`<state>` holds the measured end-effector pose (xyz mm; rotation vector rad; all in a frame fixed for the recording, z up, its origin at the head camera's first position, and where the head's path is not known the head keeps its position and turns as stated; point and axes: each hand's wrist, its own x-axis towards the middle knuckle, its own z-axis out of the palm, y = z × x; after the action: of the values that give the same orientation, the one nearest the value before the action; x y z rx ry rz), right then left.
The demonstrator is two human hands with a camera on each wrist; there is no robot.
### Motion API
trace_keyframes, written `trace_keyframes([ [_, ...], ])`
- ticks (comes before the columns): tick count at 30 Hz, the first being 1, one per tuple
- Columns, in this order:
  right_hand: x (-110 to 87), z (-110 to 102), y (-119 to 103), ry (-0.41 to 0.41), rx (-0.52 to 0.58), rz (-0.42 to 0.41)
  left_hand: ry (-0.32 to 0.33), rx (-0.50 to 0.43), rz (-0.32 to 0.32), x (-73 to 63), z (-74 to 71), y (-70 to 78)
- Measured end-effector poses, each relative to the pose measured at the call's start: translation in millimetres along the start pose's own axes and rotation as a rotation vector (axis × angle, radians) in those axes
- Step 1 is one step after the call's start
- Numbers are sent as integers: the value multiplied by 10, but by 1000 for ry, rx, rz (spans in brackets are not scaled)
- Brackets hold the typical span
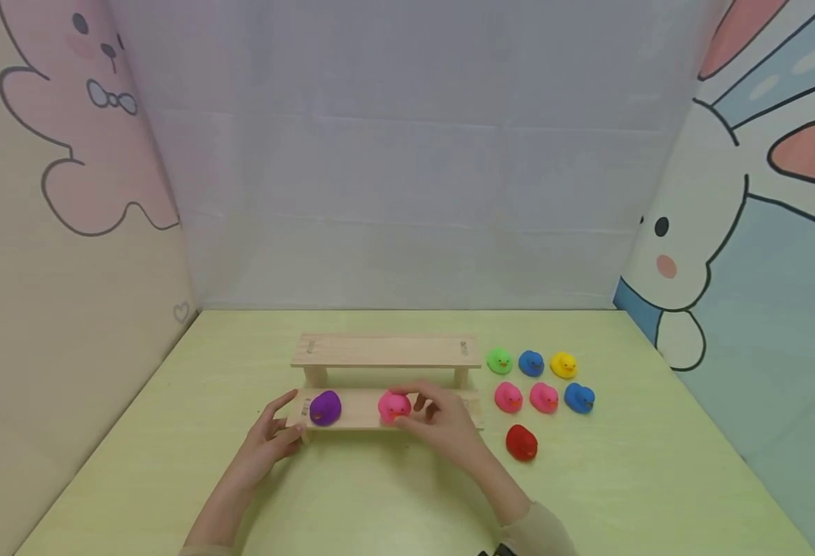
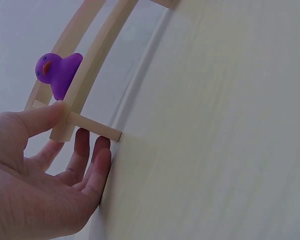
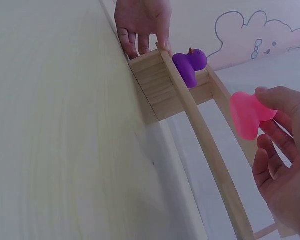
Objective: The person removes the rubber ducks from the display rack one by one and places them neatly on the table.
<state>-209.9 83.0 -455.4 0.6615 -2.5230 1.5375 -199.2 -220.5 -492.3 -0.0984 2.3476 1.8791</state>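
A two-step wooden rack (image 1: 386,351) stands on the table. My left hand (image 1: 266,444) holds the left end of its lower step, with the thumb at the front edge (image 2: 62,107) and the other fingers about the end. Near that end a purple rubber duck (image 1: 325,408) sits on the lower step. Between thumb and fingers, my right hand (image 1: 443,425) pinches a pink rubber duck (image 3: 247,115) over the middle of the same step. In the right wrist view this duck appears held up off the wood, tilted.
Right of the rack lie several loose ducks: a green one (image 1: 500,361), blue ones (image 1: 531,363), a yellow one (image 1: 563,364), pink ones (image 1: 508,397) and a red one (image 1: 521,443). Behind the table hangs a pale curtain (image 1: 407,193); printed panels flank both sides.
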Motion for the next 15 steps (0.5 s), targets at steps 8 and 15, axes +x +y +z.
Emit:
trace_keyframes([
  [8, -196, -222, -3, 20, -38, 24, -4, 0, -11, 4, 1, -10],
  [15, -388, -440, 53, 70, -55, 67, -5, -3, -10, 10, -1, -11],
])
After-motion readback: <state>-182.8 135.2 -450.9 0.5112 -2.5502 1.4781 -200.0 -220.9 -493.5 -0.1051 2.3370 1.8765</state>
